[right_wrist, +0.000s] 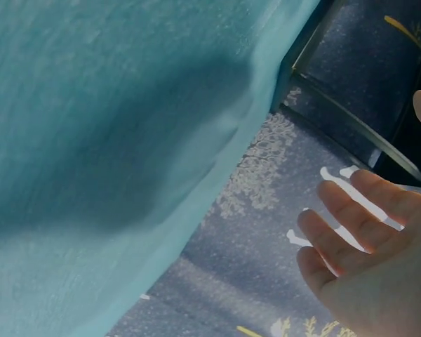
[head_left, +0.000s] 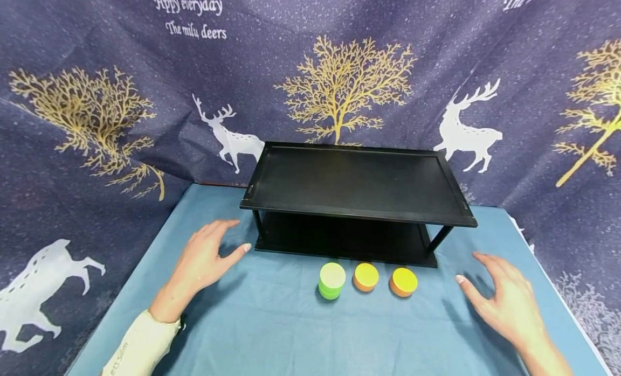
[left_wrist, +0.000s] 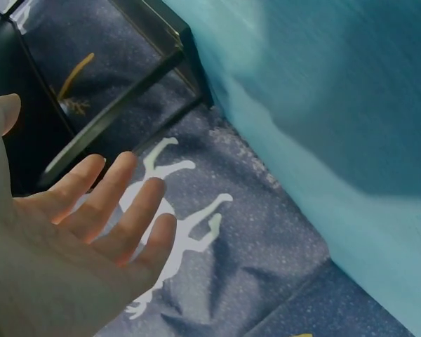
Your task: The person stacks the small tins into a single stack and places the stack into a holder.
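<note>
Both hands hover over the blue table, fingers loosely spread and holding nothing. My left hand (head_left: 204,257) is left of a black two-tier rack (head_left: 359,182), its thumb pointing toward the rack's lower shelf. On the other side, my right hand (head_left: 506,298) is beyond the rack's right front corner. Between the hands, in front of the rack, stand a green round container (head_left: 332,282) with a pale lid, an orange round piece with a yellow top (head_left: 366,277), and a second such piece (head_left: 403,282). Each wrist view shows relaxed fingers, with the rack's legs nearby.
Blue cloth (head_left: 281,333) covers the table. Behind and beside it hangs a dark blue cloth (head_left: 271,53) printed with white deer and golden trees. The rack stands near the table's back edge, its raised top overhanging the lower shelf (head_left: 339,236).
</note>
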`<state>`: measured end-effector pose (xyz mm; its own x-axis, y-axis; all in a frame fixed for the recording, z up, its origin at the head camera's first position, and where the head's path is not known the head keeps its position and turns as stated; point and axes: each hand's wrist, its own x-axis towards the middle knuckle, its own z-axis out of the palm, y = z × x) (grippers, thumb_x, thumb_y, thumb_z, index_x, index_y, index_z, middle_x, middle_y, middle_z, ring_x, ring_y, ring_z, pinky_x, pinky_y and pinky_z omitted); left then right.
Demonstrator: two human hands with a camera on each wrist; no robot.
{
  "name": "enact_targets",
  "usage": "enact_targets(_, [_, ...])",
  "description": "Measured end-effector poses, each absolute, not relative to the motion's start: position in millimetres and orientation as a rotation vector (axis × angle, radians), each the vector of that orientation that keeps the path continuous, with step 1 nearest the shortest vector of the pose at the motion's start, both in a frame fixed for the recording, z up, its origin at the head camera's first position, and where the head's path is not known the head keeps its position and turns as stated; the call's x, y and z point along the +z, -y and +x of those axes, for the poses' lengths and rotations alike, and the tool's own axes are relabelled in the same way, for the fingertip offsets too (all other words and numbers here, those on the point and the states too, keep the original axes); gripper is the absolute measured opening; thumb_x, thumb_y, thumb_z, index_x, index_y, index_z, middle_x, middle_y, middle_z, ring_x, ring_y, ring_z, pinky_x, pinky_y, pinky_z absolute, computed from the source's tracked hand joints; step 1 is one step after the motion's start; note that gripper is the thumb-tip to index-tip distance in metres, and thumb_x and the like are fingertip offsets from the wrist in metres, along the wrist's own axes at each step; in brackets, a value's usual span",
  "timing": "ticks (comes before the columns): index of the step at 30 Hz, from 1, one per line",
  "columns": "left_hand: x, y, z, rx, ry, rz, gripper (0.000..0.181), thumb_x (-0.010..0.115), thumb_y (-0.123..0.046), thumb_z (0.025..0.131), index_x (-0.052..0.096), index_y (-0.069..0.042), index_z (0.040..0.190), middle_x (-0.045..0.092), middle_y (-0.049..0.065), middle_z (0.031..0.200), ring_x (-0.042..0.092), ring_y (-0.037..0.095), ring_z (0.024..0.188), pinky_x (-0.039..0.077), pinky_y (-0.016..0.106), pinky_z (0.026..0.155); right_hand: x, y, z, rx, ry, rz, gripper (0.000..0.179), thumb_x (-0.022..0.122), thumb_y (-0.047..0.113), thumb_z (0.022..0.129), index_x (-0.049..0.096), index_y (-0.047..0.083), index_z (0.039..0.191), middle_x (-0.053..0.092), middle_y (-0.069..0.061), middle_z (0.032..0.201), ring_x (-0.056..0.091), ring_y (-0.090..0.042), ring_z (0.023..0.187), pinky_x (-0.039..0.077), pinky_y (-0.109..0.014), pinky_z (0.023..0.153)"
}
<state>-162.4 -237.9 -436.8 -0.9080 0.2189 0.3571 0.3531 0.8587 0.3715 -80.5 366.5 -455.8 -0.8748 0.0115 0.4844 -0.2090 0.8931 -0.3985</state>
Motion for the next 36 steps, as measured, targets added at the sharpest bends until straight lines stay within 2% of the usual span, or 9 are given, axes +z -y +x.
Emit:
enact_targets(10, [-436, 226, -153, -0.684, 2.765, -0.47, 0.069, 0.072, -0.06, 0.096, 0.063, -0.011, 0.144, 0.066, 0.011, 0.139, 0.059, 0.035, 0.13, 0.045, 0.064, 0.106, -452, -354, -78, 0.631, 2.563, 0.18, 0.062, 0.088, 0.027, 0.085, 0.065, 0.002, 0.137, 0.064, -0.026, 0.132, 0.054, -0.052, 0.122, 0.033, -0.072, 0.098])
enact_targets(19, [-438, 212, -149, -0.669, 2.768, -0.52, 0.066, 0.074, -0.058, 0.095, 0.065, -0.012, 0.14, 0.068, 0.009, 0.135, 0.06, 0.035, 0.127, 0.047, 0.063, 0.103, -447, -346, -77, 0.651, 2.569, 0.19, 0.064, 0.088, 0.028, 0.086, 0.064, 0.005, 0.14, 0.064, -0.024, 0.134, 0.053, -0.049, 0.126, 0.032, -0.073, 0.102])
enact_targets(24, [-437, 206, -147, -0.696, 2.792, -0.545, 0.066, 0.075, -0.059, 0.094, 0.064, -0.015, 0.143, 0.066, 0.006, 0.138, 0.059, 0.032, 0.13, 0.046, 0.06, 0.107, -446, -342, -76, 0.652, 2.553, 0.214, 0.065, 0.089, 0.026, 0.084, 0.064, 0.005, 0.141, 0.065, -0.024, 0.133, 0.054, -0.047, 0.127, 0.033, -0.072, 0.103])
enact_targets(29, [-437, 200, -145, -0.713, 2.809, -0.57, 0.065, 0.073, -0.06, 0.095, 0.063, -0.019, 0.145, 0.065, 0.003, 0.141, 0.058, 0.029, 0.132, 0.044, 0.058, 0.111, -446, -338, -76, 0.657, 2.53, 0.244, 0.064, 0.09, 0.024, 0.082, 0.066, 0.005, 0.137, 0.066, -0.022, 0.131, 0.054, -0.046, 0.126, 0.035, -0.071, 0.1])
enact_targets(36, [-439, 193, -143, -0.733, 2.814, -0.594, 0.066, 0.071, -0.062, 0.095, 0.063, -0.02, 0.145, 0.064, 0.001, 0.141, 0.058, 0.029, 0.133, 0.042, 0.059, 0.113, -446, -333, -76, 0.658, 2.553, 0.236, 0.064, 0.089, 0.026, 0.083, 0.065, 0.005, 0.139, 0.065, -0.023, 0.132, 0.054, -0.047, 0.124, 0.034, -0.072, 0.099])
